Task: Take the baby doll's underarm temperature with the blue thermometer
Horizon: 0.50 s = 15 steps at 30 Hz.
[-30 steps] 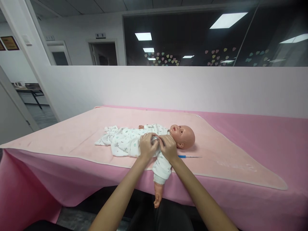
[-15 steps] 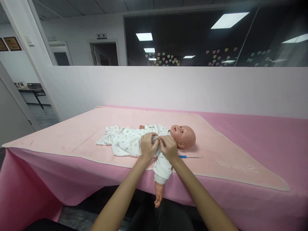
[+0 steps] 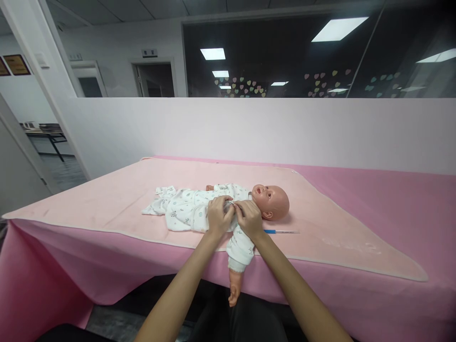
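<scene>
A baby doll (image 3: 272, 203) lies on its back, head to the right, dressed in white printed baby clothes (image 3: 183, 211). Its near arm (image 3: 235, 284) hangs over the table's front edge. At the chest near the shoulder, my left hand (image 3: 219, 216) is closed, thumb and fingers pinching the white cloth. Beside it my right hand (image 3: 248, 217) is also closed, its fingertips meeting the left ones at the same spot. A small whitish bit shows between the fingertips; its exact form is hidden. Just right of my right wrist lies a thin stick with a blue handle (image 3: 270, 232) and pale shaft.
A peach blanket (image 3: 331, 213) lies under the doll, over a pink tablecloth (image 3: 399, 204) that drapes down the front. A white partition (image 3: 249, 130) rises behind the table, with dark glass (image 3: 285, 57) above. An open doorway and a desk (image 3: 46, 135) stand at the left.
</scene>
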Each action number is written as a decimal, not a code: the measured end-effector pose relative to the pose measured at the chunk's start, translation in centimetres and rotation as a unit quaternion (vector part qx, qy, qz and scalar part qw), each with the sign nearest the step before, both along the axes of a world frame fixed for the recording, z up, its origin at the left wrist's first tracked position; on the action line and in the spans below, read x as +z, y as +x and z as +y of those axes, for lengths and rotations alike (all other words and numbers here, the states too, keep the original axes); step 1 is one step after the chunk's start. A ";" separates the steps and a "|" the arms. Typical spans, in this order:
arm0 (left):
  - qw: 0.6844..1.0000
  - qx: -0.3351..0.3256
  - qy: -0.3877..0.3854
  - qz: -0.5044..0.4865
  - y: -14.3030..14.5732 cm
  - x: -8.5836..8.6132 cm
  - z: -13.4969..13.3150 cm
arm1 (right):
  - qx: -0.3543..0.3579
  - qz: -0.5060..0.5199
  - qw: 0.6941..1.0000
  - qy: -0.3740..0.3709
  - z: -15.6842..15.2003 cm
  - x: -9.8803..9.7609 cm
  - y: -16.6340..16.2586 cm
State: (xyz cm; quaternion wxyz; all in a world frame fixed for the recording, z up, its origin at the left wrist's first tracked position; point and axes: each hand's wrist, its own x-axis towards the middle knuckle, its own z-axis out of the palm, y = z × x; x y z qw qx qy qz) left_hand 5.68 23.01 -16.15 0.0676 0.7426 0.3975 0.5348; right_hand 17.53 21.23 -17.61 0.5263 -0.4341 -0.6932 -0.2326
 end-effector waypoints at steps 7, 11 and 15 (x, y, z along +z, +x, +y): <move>1.000 0.002 0.006 -0.010 0.1 0.0 0.1 | 0.004 0.003 1.000 -0.003 0.0 0.0 0.0; 1.000 0.003 0.005 -0.013 0.1 -0.1 0.1 | 0.004 0.008 1.000 -0.001 0.0 0.1 0.0; 1.000 0.020 0.017 -0.017 0.1 0.0 0.2 | -0.007 0.007 1.000 0.003 0.0 0.1 -0.1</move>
